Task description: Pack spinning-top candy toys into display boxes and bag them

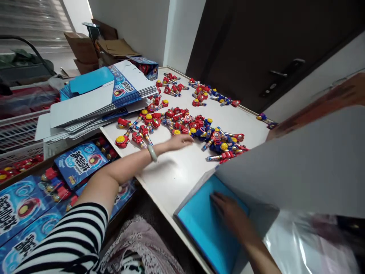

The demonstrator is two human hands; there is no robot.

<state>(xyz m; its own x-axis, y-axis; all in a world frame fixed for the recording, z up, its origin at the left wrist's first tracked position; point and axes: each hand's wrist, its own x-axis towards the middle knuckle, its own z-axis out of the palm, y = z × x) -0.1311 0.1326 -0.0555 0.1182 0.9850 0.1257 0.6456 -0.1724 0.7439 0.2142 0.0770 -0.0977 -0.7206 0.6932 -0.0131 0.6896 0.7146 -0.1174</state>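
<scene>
My left hand (pixel 180 142), with a bangle on the wrist, is over the white table at the near edge of a pile of small red, blue and yellow plastic toys (pixel 199 125). Its fingers are loosely bent and nothing shows in them. To the right, a cardboard box (pixel 212 224) with a bright blue inside lies at the table's near edge, its tall white flap standing up. My right hand (pixel 229 213) reaches into this box, fingers stretched out against the blue surface; it is slightly blurred.
Flattened printed cartons (pixel 97 102) are stacked at the table's left. Below them, filled blue display boxes (pixel 81 161) sit in a larger carton, beside white plastic crates (pixel 21 131). More toys lie toward the dark door (pixel 251 49). Clear plastic (pixel 296 243) is at lower right.
</scene>
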